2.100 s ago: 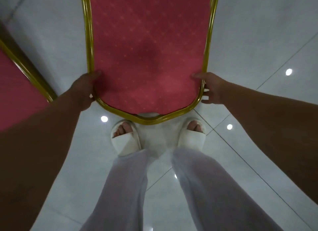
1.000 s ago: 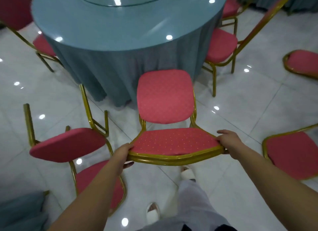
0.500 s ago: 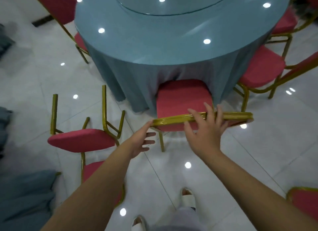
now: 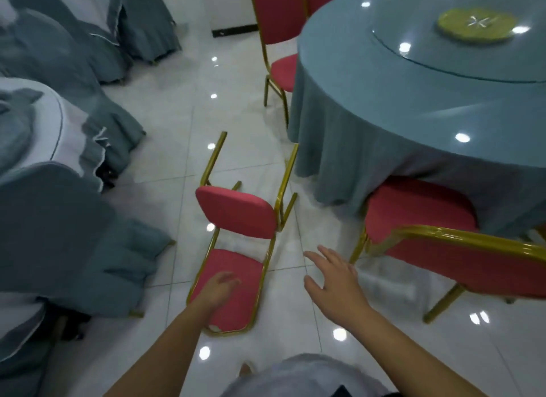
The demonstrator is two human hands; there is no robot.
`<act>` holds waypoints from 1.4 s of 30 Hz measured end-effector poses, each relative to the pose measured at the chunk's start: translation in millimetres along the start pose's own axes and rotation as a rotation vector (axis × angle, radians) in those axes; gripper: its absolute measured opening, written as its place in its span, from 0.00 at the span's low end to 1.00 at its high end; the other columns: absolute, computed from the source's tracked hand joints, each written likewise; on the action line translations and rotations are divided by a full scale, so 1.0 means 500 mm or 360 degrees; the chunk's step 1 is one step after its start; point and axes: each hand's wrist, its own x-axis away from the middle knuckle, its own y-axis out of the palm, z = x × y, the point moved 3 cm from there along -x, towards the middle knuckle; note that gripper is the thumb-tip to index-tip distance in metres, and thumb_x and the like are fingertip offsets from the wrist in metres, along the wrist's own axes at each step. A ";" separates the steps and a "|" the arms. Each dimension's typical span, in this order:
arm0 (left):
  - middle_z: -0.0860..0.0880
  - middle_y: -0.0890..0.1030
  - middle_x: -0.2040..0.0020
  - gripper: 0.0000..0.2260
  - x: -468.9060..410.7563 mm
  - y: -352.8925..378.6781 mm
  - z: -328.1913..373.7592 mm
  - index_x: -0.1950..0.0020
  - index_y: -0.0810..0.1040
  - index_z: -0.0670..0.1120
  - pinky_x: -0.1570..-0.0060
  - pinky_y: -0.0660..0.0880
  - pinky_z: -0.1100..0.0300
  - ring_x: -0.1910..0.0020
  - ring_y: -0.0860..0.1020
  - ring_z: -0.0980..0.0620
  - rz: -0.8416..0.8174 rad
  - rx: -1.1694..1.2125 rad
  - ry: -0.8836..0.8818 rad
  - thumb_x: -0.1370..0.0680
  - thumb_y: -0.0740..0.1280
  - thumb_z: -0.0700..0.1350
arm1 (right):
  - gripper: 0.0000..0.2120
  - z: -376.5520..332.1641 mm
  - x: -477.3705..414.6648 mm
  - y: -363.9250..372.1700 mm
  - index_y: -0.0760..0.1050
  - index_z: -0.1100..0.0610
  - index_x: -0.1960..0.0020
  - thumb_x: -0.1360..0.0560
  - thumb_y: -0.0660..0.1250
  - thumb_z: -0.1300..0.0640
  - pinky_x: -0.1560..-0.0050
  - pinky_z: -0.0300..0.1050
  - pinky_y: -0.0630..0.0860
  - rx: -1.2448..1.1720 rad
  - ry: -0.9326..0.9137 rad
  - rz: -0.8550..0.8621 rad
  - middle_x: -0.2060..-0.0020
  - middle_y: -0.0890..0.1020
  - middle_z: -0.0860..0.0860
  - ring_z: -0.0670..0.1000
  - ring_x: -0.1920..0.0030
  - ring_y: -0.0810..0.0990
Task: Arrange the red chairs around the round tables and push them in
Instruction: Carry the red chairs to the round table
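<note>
Drapery in grey-blue heaps over furniture from 8 to 10 o'clock and hems in that side of the aisle, leaving a strip of bare white floor running towards 12 o'clock. In that strip lies the tipped chair, on its back: the backrest pad is flat on the tiles nearest the person, the seat stands on edge beyond it, and the gold legs point away, so its long axis runs roughly 6 to 12 o'clock, leaning a little towards 1. The left hand is right over the backrest pad, blurred, fingers loose and gripping nothing; whether it touches the pad cannot be told. The right hand hangs over bare floor just at 3 o'clock of the backrest frame, fingers spread, empty. So the left hand is the nearer, and the top rail lies at about 6 o'clock of it, close to the person's body. At 3 o'clock a pushed-in chair sits with its seat under the cloth of the round table; a far chair stands at the table's 10 o'clock edge. Between the two the table's rim looks free, likely room to stand the tipped chair up and swing it right
</note>
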 end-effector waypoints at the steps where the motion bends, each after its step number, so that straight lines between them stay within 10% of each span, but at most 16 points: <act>1: 0.41 0.80 0.42 0.16 -0.002 -0.048 -0.040 0.34 0.76 0.43 0.44 0.77 0.51 0.45 0.80 0.41 0.0036 0.0089 -0.0043 0.21 0.69 0.44 | 0.26 -0.024 -0.009 0.023 0.62 0.43 0.24 0.20 0.61 0.46 0.24 0.51 0.50 -0.0018 0.0021 -0.0006 0.22 0.59 0.48 0.50 0.22 0.54; 5: 0.47 0.80 0.44 0.14 -0.017 -0.220 -0.167 0.37 0.76 0.47 0.59 0.76 0.58 0.53 0.79 0.53 0.0103 0.0301 -0.0134 0.22 0.69 0.46 | 0.26 -0.104 -0.065 0.126 0.65 0.46 0.25 0.22 0.64 0.47 0.25 0.53 0.58 0.0016 0.0101 -0.0073 0.23 0.63 0.51 0.52 0.24 0.60; 10: 0.44 0.77 0.42 0.13 -0.043 -0.377 -0.262 0.38 0.74 0.49 0.42 0.74 0.52 0.47 0.77 0.47 0.0215 0.0335 -0.0204 0.22 0.69 0.46 | 0.23 -0.202 -0.132 0.218 0.68 0.47 0.28 0.22 0.65 0.47 0.31 0.51 0.68 0.0023 0.0144 -0.0086 0.27 0.69 0.49 0.51 0.29 0.69; 14: 0.44 0.75 0.44 0.18 -0.080 -0.448 -0.287 0.33 0.72 0.47 0.47 0.74 0.53 0.48 0.76 0.45 0.0219 0.0345 -0.0279 0.22 0.69 0.46 | 0.21 -0.254 -0.163 0.253 0.71 0.46 0.31 0.23 0.66 0.49 0.38 0.40 0.65 -0.0055 0.0089 -0.0078 0.32 0.73 0.46 0.47 0.34 0.71; 27: 0.42 0.75 0.36 0.12 -0.225 -0.604 -0.295 0.39 0.74 0.51 0.36 0.73 0.46 0.39 0.75 0.42 0.0240 0.0198 -0.0403 0.22 0.68 0.47 | 0.26 -0.278 -0.365 0.390 0.69 0.49 0.28 0.23 0.66 0.43 0.38 0.51 0.71 -0.0122 0.0411 -0.0432 0.30 0.72 0.54 0.57 0.35 0.74; 39: 0.56 0.75 0.54 0.15 -0.528 -0.626 -0.298 0.37 0.77 0.51 0.64 0.69 0.66 0.58 0.74 0.61 -0.0374 -0.0495 -0.0138 0.24 0.70 0.47 | 0.26 -0.256 -0.193 0.550 0.69 0.55 0.28 0.23 0.69 0.48 0.44 0.48 0.71 -0.0433 0.1536 -0.0085 0.33 0.75 0.60 0.58 0.46 0.76; 42: 0.50 0.79 0.50 0.14 -0.609 -0.621 -0.351 0.38 0.77 0.49 0.62 0.74 0.63 0.59 0.76 0.57 -0.0515 -0.0648 -0.0159 0.24 0.70 0.45 | 0.26 -0.267 -0.146 0.652 0.70 0.56 0.28 0.23 0.70 0.50 0.38 0.51 0.69 -0.0572 0.1758 -0.0028 0.31 0.72 0.61 0.60 0.35 0.74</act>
